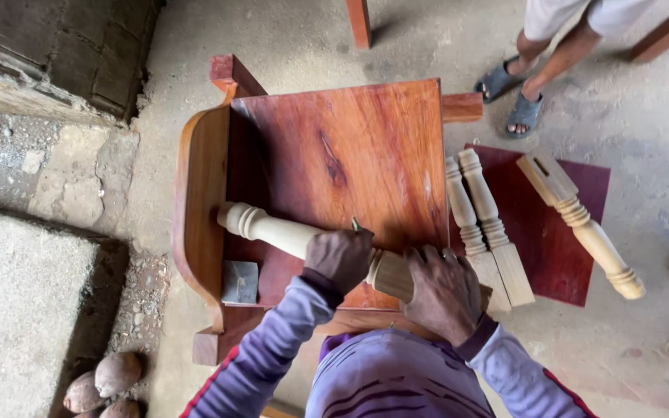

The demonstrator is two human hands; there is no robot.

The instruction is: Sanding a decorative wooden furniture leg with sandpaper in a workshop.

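Pale turned leg (288,234) — reddish-brown grained board (350,147) — purple striped sleeves (272,348)

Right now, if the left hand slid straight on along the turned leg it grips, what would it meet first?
The left hand points up-left along the pale turned wooden leg. It would probably first meet the leg's rounded end knob, then the curved reddish side rail, though depth is unclear.
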